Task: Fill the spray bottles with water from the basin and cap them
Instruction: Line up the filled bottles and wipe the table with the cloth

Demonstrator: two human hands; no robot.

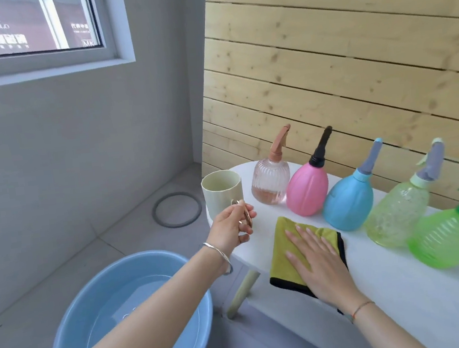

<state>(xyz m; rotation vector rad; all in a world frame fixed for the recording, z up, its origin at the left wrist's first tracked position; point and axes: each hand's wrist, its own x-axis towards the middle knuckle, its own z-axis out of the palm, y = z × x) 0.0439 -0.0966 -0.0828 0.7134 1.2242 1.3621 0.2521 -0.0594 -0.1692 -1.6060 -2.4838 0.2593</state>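
Several capped spray bottles stand in a row on the white table (pixel 393 292): a clear pink one (pixel 271 183) with some water, a solid pink one (pixel 307 190), a blue one (pixel 347 203), a clear yellow-green one (pixel 396 215) and a bright green one (pixel 444 238). My left hand (pixel 233 226) grips the gold handle of a cream cup (pixel 222 196) standing at the table's left end. My right hand (pixel 318 258) presses flat on a yellow-green cloth (pixel 285 247) with a black edge. A blue basin (pixel 68 329) with water sits on the floor at lower left.
A wooden slat wall (pixel 352 59) runs right behind the bottles. A grey ring (pixel 176 208) lies on the tiled floor beyond the table's end. A table leg (pixel 242 292) angles down beside the basin. A window (pixel 25 28) is at upper left.
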